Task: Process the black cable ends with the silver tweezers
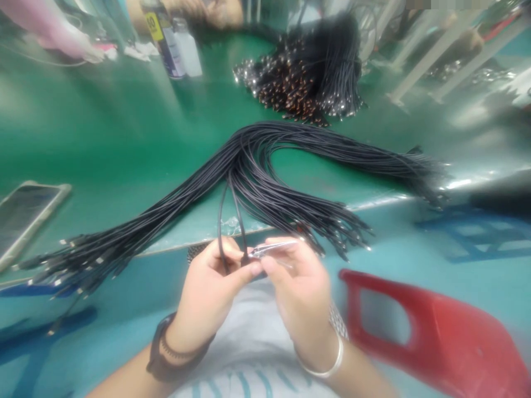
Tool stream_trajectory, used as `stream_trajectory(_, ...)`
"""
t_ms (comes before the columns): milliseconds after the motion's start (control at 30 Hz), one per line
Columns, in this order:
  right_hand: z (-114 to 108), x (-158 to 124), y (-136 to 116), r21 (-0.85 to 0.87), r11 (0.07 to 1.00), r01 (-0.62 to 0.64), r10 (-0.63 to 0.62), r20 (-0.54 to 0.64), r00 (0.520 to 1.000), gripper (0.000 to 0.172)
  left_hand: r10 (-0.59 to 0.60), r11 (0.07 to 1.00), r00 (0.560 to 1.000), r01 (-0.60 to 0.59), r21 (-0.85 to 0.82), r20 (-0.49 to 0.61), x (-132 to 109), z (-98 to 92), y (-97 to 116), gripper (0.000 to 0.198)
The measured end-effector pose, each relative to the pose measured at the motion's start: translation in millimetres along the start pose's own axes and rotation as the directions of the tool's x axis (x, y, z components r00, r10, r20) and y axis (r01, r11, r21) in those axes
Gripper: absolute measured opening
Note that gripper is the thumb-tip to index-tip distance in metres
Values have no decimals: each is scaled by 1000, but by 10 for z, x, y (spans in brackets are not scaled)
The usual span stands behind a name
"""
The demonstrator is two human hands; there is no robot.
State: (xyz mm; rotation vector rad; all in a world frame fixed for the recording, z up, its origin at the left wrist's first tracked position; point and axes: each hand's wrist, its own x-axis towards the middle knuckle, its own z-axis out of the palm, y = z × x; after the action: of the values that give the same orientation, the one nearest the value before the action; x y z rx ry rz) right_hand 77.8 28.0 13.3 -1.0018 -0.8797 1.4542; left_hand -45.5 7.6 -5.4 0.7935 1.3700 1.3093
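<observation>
Near the table's front edge, my left hand (213, 282) is closed on a black cable (241, 221), pinching its end between thumb and fingers. Another strand of cable loops over the same hand. My right hand (298, 282) grips thin, shiny metal tweezers (276, 250), whose tips meet the cable end beside my left thumb. Blur and fingers hide the fine detail of that end. Both strands lead back to a large bundle of black cables (253, 143), fanned across the table with metal-tipped ends to left and right.
A thick pile of cables (332, 61) lies farther back on the green table (124, 121). A spray can (164, 38) and a white bottle (188, 50) stand at back left, near other people's arms. A phone (27, 213) rests at left; a red plastic stool (440, 326) is at right.
</observation>
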Motion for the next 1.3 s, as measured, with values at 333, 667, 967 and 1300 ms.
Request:
stream_trajectory(333, -29, 17, 0, -98, 994, 40, -41, -10, 999, 21, -22, 1000, 1000, 23, 8, -5, 0, 23, 6, 39)
stream_trajectory(667, -104, 12, 71, 77, 997, -4, -1, 60, 998, 18, -46, 994, 999, 47, 100, -13, -26, 100, 17, 29)
stream_trajectory(967, -633, 435, -167, -856, 483, 186, -388, -19, 921, 15, -484, 799, 673, 601, -30, 559, -200, -127, 97, 40)
stream_trajectory(1300, -187, -59, -63, -53, 987, -152, 158, 115, 981, 15, -180, 978, 942, 139, 158, 284, -278, -130, 137, 21)
